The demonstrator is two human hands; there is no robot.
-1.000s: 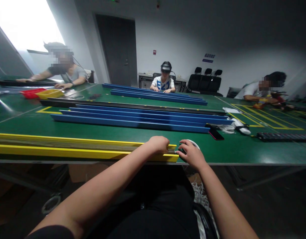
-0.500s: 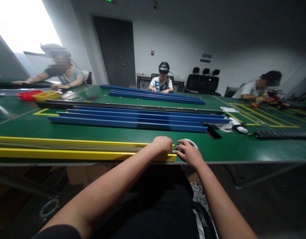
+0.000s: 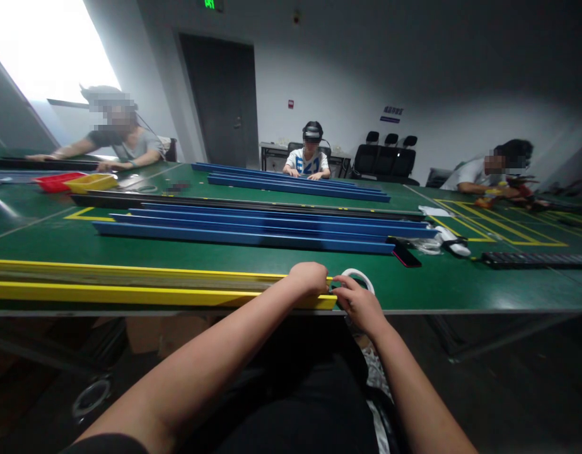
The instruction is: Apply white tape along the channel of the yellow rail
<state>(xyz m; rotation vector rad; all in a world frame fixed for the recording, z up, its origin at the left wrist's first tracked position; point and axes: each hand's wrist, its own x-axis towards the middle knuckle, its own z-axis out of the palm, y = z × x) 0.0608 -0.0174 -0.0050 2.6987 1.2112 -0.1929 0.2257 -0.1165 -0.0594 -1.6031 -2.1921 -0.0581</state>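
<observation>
A long yellow channel [image 3: 144, 293] lies along the front edge of the table, with a grey strip down its inside. At its right end my left hand [image 3: 310, 279] is closed, the fingers curled down into the channel; whatever they grip is hidden. Just beyond that end is my right hand [image 3: 361, 306], thumb and fingers bent together towards the left hand's fingertips. Any small item between them is too small to make out. Behind the right hand a white ring, like a tape roll [image 3: 365, 277], is partly covered by it.
Several blue channels [image 3: 243, 238] lie across the green table [image 3: 234, 255] beyond the yellow one. A phone [image 3: 407, 255], a plastic bag [image 3: 427, 246] and a power strip [image 3: 531, 259] are to the right. Red [image 3: 58, 182] and yellow trays [image 3: 93, 183] stand left. Three people sit around the table.
My right hand has moved slightly left and down to the channel's end, its fingers drawing closer together. The left hand stays closed in the same place. The view has shifted slightly.
</observation>
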